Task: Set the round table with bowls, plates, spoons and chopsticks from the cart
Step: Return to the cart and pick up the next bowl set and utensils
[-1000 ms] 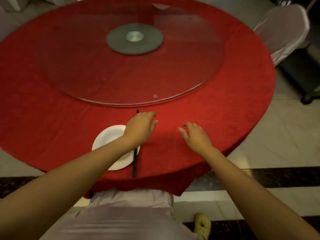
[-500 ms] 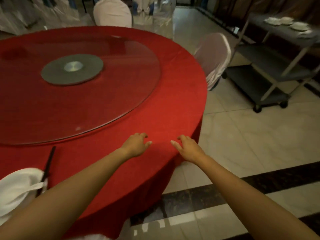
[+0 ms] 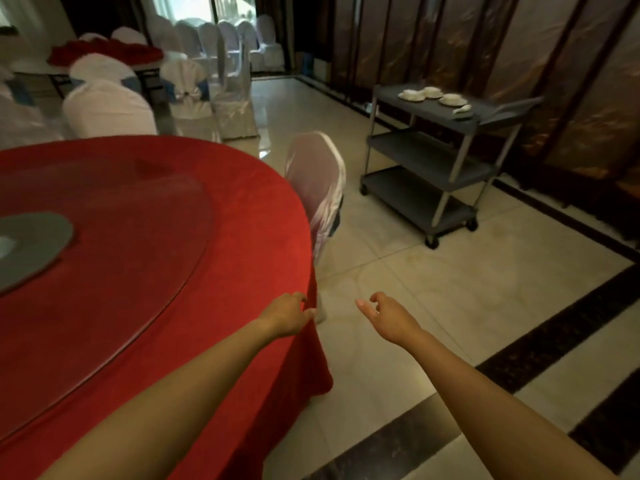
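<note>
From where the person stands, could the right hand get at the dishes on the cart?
Probably not yet. The right hand is empty, and open floor separates it from the dishes atop the cart.

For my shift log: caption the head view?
Both hands empty beside the red table; dishes wait on the grey cart.

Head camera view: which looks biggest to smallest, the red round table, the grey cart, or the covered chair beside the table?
1. red round table
2. grey cart
3. covered chair
The table is nearest the camera, which exaggerates it.

round table point(image 3: 145, 237) cut off left; cart point(image 3: 446, 161) dishes point(image 3: 436, 95) blurred
</note>
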The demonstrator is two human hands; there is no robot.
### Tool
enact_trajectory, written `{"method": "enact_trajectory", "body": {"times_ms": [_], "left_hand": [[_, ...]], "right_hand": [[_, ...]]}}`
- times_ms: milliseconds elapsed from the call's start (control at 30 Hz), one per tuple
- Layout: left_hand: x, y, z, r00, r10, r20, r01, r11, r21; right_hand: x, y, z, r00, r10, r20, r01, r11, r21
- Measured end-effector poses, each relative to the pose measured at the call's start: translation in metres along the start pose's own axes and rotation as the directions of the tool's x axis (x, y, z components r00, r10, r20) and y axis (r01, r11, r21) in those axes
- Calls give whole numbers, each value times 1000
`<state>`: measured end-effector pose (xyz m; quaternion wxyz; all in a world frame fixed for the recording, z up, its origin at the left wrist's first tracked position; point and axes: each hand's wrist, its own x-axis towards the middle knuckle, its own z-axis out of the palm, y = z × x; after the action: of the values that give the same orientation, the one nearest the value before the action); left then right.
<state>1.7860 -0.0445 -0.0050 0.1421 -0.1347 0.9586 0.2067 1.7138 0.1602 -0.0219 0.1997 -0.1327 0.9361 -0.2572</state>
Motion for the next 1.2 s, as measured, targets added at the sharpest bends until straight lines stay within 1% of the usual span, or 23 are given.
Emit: {"method": "enact_trajectory", "body": {"times_ms": [167,333,500,633,767,867,967,1067,1200], "left_hand": [[86,54,-29,997,71,30,-72,997,36],[196,105,-73,991,136,6,-136,990,28],[300,148,-114,986,156,51,-159,986,53],[366,184,-127,979,166,115,-176,980,92],[436,219,-132,970,199,138,-212,973,89],[493,245,-135,961,223,165,-242,964,107],[558,272,-148,952,230,204,-256,960,115],[618,296,-169,946,230,230,-263,957,126],[689,323,-198,945,231,230,-261,960,106]], "right_hand": [[67,16,-62,999,26,-33,-26,1000,9],[159,28,-131,995,32,-92,-30,999,26],[244,43,-187,990,78,-116,-69,994,80],[300,63,-230,990,101,-99,-97,994,47],[366,91,-265,993,108,-57,-109,994,-24],[424,113,-292,995,101,3,-100,990,-95],[490,129,-329,997,74,26,-70,988,-140],[550,140,-368,997,55,56,-46,987,-152],[623,150,-418,995,49,85,-35,986,-163]]}}
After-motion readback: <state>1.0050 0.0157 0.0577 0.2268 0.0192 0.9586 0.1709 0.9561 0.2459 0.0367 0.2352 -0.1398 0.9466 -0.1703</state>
